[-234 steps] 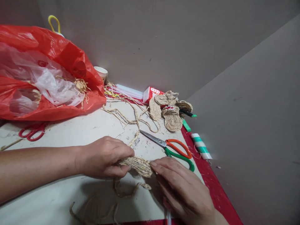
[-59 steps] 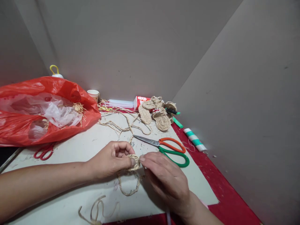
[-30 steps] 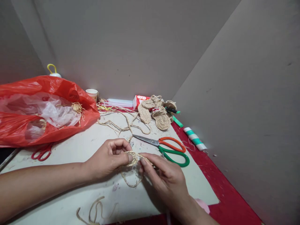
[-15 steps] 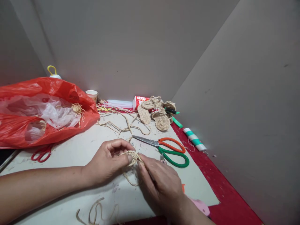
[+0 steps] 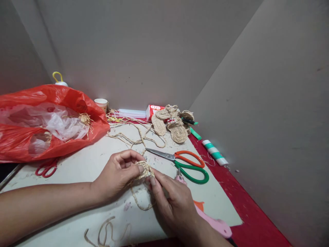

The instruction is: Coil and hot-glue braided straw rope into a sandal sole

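A small coiled piece of braided straw cord (image 5: 145, 168) is held up between my two hands above the white board (image 5: 102, 216). My left hand (image 5: 118, 173) is closed, pinching the coil from the left with the thumb on its near face. On the right side my right hand (image 5: 172, 195) is closed too, its thumb and forefinger gripping the coil's lower right edge. A loop of the same cord hangs below the coil. More cord (image 5: 140, 139) runs away behind it across the board. Fingertips hide part of the coil.
Scissors (image 5: 180, 161) with orange and green handles lie beyond my right hand, near a pink glue gun (image 5: 216, 224). Woven straw soles (image 5: 177, 130) are piled at the back. A red plastic bag (image 5: 87, 133) and red-handled scissors (image 5: 46, 169) are left. Grey walls enclose the table.
My right hand has shifted slightly left and down, uncovering the glue gun's nozzle. The coil has tilted a little, and the hanging cord loop has swung left and lower.
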The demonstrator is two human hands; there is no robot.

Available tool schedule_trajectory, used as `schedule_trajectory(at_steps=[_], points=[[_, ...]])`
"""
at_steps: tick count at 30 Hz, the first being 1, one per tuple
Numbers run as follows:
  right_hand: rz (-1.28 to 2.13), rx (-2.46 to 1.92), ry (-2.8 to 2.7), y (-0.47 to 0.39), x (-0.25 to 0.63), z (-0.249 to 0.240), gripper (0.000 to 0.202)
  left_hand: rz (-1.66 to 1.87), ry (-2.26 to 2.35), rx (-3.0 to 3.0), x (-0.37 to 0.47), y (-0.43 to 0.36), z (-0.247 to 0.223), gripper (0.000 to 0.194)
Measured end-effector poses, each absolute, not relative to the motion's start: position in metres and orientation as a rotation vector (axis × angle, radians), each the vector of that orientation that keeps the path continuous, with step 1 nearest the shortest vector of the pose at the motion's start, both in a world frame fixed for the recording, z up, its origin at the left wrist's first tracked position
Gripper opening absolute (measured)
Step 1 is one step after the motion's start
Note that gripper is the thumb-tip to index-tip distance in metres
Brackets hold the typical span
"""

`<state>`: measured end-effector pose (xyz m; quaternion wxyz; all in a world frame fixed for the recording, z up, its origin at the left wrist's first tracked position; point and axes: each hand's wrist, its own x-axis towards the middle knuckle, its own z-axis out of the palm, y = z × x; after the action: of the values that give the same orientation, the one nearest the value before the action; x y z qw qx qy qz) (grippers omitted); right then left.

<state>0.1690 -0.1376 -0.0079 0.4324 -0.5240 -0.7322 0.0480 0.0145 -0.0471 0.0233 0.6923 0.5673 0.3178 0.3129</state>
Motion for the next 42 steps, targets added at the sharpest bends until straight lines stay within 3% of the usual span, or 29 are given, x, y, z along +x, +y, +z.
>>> schedule_trajectory(at_steps=[5,23,32,42], points=[[0.345,-1.355,-1.758,-0.137,0.161,-0.003,0.016,0.718,0.705,1.229,0.016,-0.050,0.020,0.014],[1.136,-1.339,-1.272,-0.135,0.147,-0.015,0.047,0.641,0.485,1.037,0.019,-0.058,0.014,0.014],[1.233,-1.299,-1.240,-0.133,0.152,-0.014,0.048,0.539,0.383,1.073,0.020,-0.055,0.016,0.017],[1.283,-1.324,-1.321,-0.131,0.168,-0.005,0.052,0.599,0.622,1.274,0.012,-0.033,0.030,0.022]])
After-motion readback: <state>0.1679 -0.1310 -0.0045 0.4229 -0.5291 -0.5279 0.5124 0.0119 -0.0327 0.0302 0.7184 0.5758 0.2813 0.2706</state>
